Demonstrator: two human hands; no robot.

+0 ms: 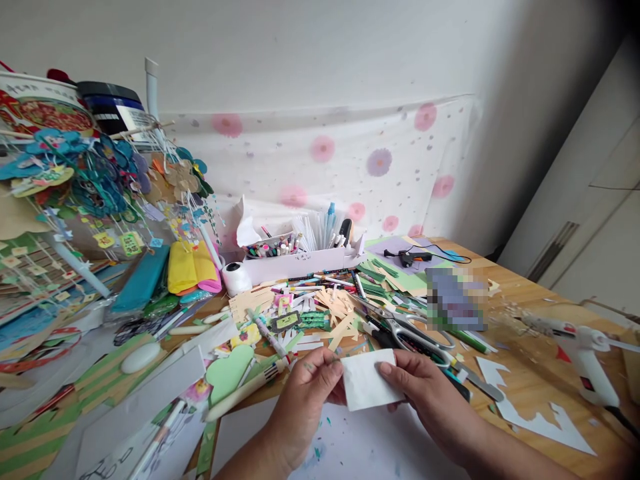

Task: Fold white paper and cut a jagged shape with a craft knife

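Note:
A small white rectangular piece of paper point(369, 380) is held up between both hands, over a large white sheet point(345, 440) with green and blue specks. My left hand point(313, 390) pinches its left edge between thumb and fingers. My right hand point(417, 383) grips the right side, thumb on the front face, its other fingers partly hidden behind the paper. Just beyond the right hand lie scissors with grey handles point(440, 333). A green cloud-shaped cutout point(230, 375) rests left of the left hand.
Paper scraps point(335, 303) and pens cover the table's middle. Behind them stands a white box point(320, 257) of markers. On the right lie a white glue gun point(583, 353) and a cut white paper point(545, 423). Hanging paper ornaments point(105, 173) and yellow paper point(193, 267) are at left.

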